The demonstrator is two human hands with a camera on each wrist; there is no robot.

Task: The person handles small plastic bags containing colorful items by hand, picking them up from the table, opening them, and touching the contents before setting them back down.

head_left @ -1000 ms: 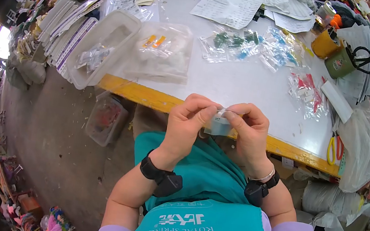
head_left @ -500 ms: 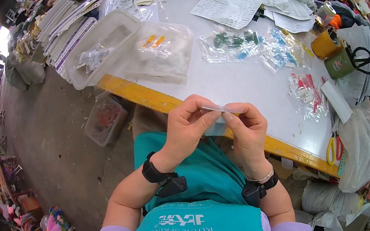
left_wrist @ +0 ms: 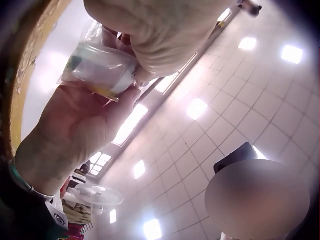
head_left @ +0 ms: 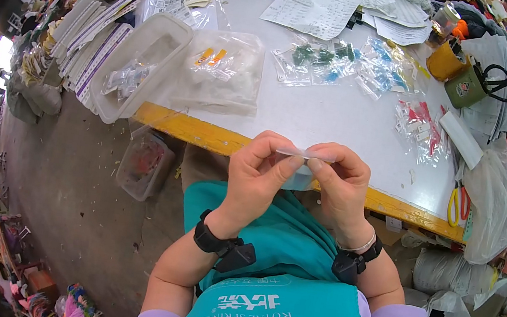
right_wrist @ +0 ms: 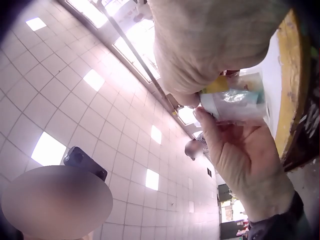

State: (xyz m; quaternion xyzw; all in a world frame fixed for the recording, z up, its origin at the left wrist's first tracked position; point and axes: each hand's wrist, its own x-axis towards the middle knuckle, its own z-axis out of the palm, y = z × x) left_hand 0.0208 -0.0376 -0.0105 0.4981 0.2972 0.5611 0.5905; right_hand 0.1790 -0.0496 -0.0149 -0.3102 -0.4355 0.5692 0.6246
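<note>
A small clear plastic bag [head_left: 298,177] hangs between the two hands, just in front of the table's yellow edge. My left hand [head_left: 259,176] pinches its upper edge from one side, thumb against fingers, and my right hand [head_left: 340,186] pinches it from the other, the thumb tips nearly meeting. In the left wrist view the clear bag [left_wrist: 97,67] shows something pale inside and a yellow bit at its lower edge. The right wrist view has the bag [right_wrist: 235,104] between both hands, shiny and creased; its contents are hard to make out.
On the white table [head_left: 331,121] lie bags with green pieces [head_left: 322,56], bags with red pieces [head_left: 425,128] and a large clear bag [head_left: 223,78]. A plastic tub [head_left: 173,35] overhangs the left edge. Scissors [head_left: 454,205] hang at the right edge, near a green can [head_left: 465,88].
The bag's top edge has tipped so that its white label no longer shows, and the thumbs have come closer together. Both hands stay in nearly the same place.
</note>
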